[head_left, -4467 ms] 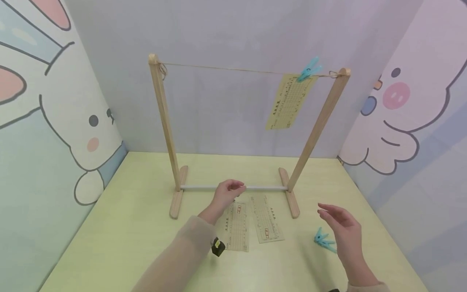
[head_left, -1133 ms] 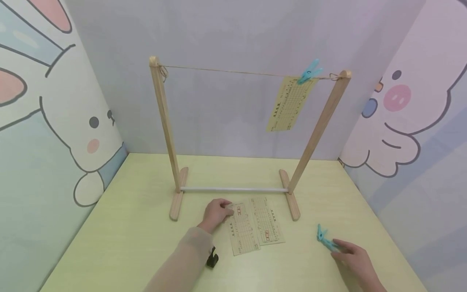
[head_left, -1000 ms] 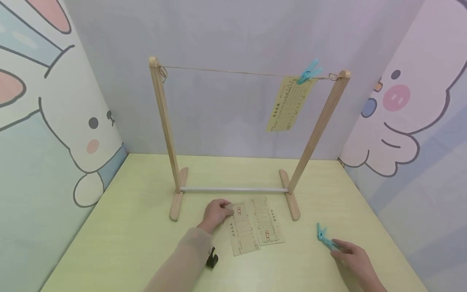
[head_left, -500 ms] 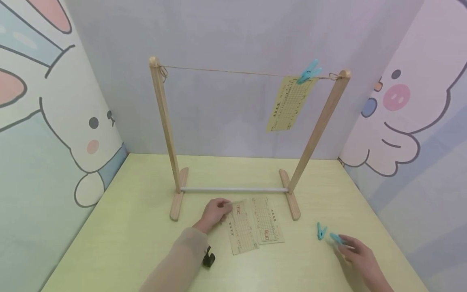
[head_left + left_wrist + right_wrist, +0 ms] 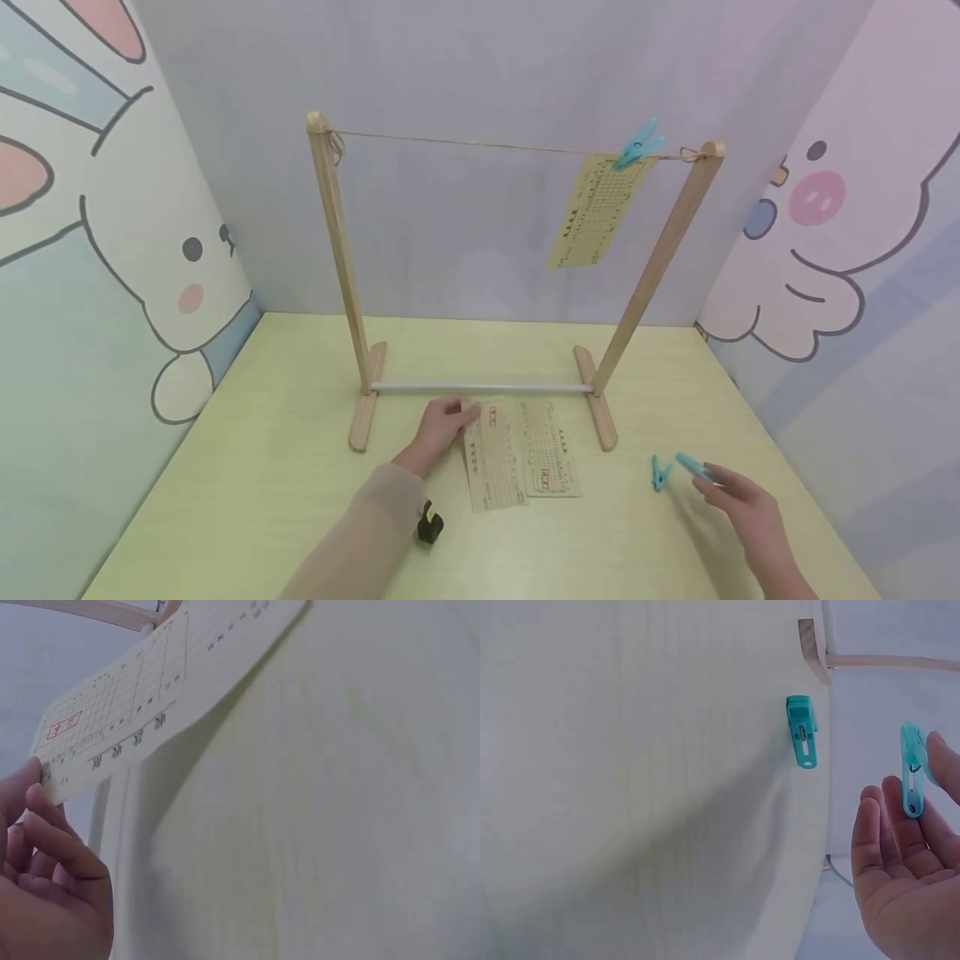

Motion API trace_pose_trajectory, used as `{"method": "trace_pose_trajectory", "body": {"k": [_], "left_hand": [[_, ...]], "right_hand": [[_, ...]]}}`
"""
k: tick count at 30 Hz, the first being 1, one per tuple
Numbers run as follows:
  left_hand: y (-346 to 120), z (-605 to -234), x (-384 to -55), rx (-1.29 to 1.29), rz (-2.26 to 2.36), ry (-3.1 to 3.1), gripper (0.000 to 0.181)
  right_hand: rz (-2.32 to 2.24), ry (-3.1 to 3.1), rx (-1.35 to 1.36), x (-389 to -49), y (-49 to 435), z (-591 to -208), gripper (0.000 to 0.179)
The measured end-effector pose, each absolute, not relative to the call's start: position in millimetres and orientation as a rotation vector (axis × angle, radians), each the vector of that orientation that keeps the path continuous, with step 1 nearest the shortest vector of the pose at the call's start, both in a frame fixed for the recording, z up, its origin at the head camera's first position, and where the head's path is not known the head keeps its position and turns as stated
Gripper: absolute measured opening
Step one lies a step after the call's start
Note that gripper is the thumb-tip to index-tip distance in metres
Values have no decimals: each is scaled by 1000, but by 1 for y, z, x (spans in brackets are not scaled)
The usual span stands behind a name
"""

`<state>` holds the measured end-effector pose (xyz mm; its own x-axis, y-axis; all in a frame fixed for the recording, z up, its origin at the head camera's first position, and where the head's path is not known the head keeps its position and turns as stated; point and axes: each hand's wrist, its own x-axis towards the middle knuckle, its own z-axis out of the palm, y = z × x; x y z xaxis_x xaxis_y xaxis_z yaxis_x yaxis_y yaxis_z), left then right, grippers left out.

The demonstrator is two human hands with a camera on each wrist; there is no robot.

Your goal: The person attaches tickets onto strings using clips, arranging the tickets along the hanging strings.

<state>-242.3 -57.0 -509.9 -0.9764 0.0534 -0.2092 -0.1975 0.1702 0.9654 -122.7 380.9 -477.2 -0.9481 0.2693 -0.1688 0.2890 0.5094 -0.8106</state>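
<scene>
My left hand (image 5: 441,429) pinches the top left corner of a printed paper form (image 5: 497,458) with a red stamp box. In the left wrist view the form (image 5: 142,697) slopes up off the table, its corner between thumb and forefinger. A second printed form (image 5: 550,450) lies flat just to its right. At the right, my right hand (image 5: 746,508) holds a light-blue clothespin (image 5: 693,467) between thumb and fingers, above the table. Another blue clothespin (image 5: 802,731) lies on the table close by.
A wooden rack with a left post (image 5: 341,258) and right post (image 5: 656,267) stands behind the forms. Across its top runs a string (image 5: 465,142). One yellowish form (image 5: 600,212) hangs there under a blue clothespin (image 5: 639,146). A white bar (image 5: 480,387) joins the feet.
My right hand has picked up one clothespin from beside the other and raised it. My left hand has come down to the left form, gripped its corner and lifted it.
</scene>
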Motion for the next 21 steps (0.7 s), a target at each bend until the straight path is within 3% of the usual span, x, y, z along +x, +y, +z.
{"method": "trace_pose_trajectory", "body": {"k": [5,14,21], "left_hand": [[-58,-491,-246,-42,1898,2276,33],[-59,-456,-251,3,1925,2319,27],[-63,-436,-251,30,1920,2319,26]], "right_hand": [[-1530,2732,413,-122,377,-469,52],[-1588,2757,332,-129,363,-452,51],[-1873,2615,283,-131,354,-440,32]]}}
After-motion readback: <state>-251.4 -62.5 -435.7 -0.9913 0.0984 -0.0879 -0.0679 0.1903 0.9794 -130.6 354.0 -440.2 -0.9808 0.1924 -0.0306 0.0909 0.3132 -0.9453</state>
